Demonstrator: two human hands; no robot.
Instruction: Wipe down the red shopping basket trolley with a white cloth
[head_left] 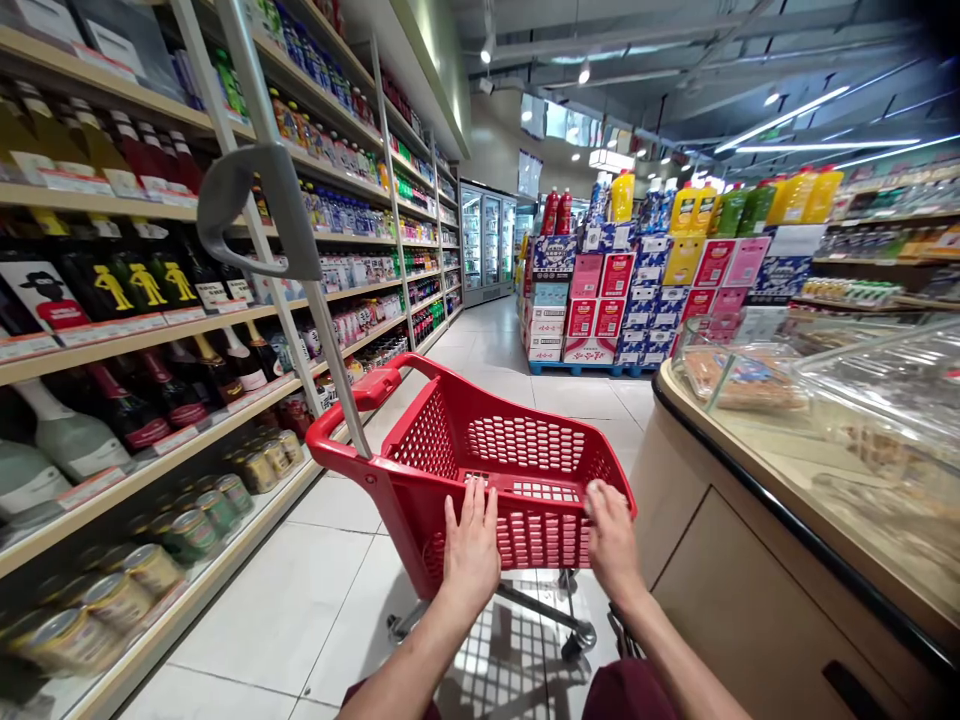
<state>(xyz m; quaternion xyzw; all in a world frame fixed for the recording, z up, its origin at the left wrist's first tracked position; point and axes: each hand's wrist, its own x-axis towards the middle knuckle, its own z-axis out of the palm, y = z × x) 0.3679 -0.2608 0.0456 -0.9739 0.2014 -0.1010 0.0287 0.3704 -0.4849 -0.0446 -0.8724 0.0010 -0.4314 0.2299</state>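
A red plastic shopping cart (pixel 521 395) stands before me, with a perforated basket, a tall grey pole and wheels below. My left hand (pixel 472 545) is at the basket's near side, fingers stretched upward and slightly apart; whether it touches the plastic I cannot tell. By the basket's right end, my right hand (pixel 611 540) has its fingers bent and drawn together. A small whitish spot shows at its fingertips, too unclear to name. Up on the pole sits a grey looped handle (pixel 259 215). Through the basket holes I see the floor.
Shelves of bottles (pixel 150 285) and cans (pixel 187 535) line the left. On the right, a wooden display counter (pixel 735 570) with clear covers stands close to the cart. Stacked drink cartons (pixel 600 300) rise ahead, and glass-door coolers (pixel 487 240) stand farther back.
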